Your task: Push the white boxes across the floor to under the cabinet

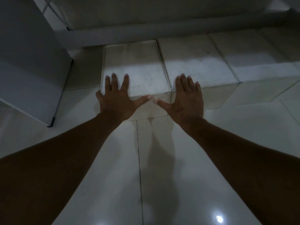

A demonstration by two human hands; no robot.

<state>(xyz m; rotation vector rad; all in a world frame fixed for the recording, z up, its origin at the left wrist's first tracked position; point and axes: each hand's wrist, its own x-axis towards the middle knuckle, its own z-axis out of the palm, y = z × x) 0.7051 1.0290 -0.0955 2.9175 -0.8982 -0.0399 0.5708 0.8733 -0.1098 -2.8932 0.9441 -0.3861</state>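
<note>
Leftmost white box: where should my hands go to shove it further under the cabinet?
Press flat on the near top edge of the leftmost white box, coming from the near side, as the left hand does now. Its low, flat-sided shape offers no handle, so push rather than grip.

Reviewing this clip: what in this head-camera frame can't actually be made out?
- Head view: the far ends of the white boxes lie hidden under the cabinet's lower edge.
- The boxes on the right run off the picture's right edge.
- Palms of the left hand and right hand are hidden by the hands' own backs.
- Any print on the box tops is lost to dim light and blur.
- The white unit on the left is cut by the left edge.
</note>
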